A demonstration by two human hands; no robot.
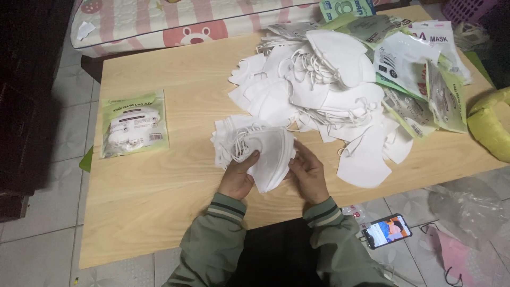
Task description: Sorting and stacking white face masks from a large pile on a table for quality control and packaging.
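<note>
Low wooden worktop [159, 175] on a tiled floor, seen from above: a person in a green jacket w/ striped cuffs squares up a small stack of folded white face masks [265, 151] near the front edge. Left hand [237, 178] grips the stack from its left side, thumb on top, fingers curled under; right hand [309, 172] cups the right edge, fingers pressed flat against it. Both hands are closed on the stack, one per side, apparently so the masks stay aligned, ear loops bunched to the upper left where they poke out.

Just behind the stack, a big loose heap of the same white masks [319, 85] spreads across the centre and right of the worktop, w/in easy reach, loops tangled. One mask [364, 162] lies flat at the heap's near edge, beside the right hand. Further back and right, empty green-and-clear pouches [419, 69] fan out, overlapping the heap's far side.

Well apart on the left, one filled green pouch [134, 123] lies alone, face up, kept away from the loose pile.

Off the worktop: a smartphone [387, 230] w/ lit screen on the floor by the person's right elbow, crumpled clear plastic [467, 204] nearby, a yellow bag [491, 125] at the right edge, a pink-striped mattress [175, 18] along the far side.
</note>
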